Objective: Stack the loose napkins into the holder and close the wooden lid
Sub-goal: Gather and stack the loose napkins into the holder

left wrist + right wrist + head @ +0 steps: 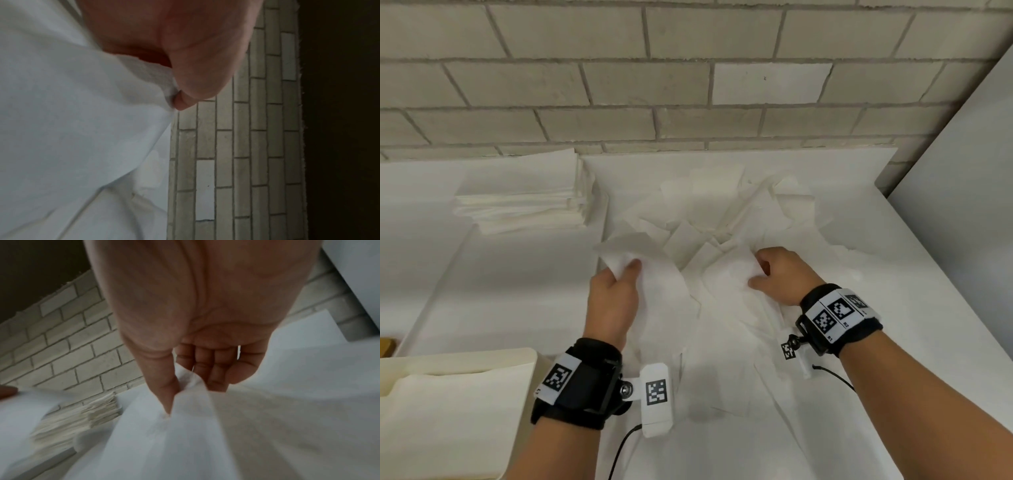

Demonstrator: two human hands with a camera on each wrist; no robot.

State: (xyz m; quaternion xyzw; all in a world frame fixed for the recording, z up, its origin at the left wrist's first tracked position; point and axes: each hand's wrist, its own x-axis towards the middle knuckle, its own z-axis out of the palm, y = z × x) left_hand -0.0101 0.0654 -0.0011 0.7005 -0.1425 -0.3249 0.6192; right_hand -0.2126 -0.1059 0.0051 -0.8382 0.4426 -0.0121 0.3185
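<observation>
A heap of loose white napkins (722, 219) lies spread over the white table. My left hand (616, 291) pinches one napkin (640, 260) by its upper edge and holds it lifted; the left wrist view shows thumb and fingertip (183, 104) clamped on the napkin (82, 121). My right hand (777, 274) pinches another napkin (729, 277) between thumb and fingers; in the right wrist view this hand (185, 386) has the napkin (195, 426) bunched at its fingers. A cream holder (448, 404) with napkins inside sits at the lower left. Its wooden lid is hardly in view.
A neat stack of folded napkins (524, 195) stands at the back left against the brick wall (688, 85); the right wrist view shows the stack (86, 417) too. A grey panel (962, 188) borders the table on the right. A brown wooden corner (386, 346) shows at the left edge.
</observation>
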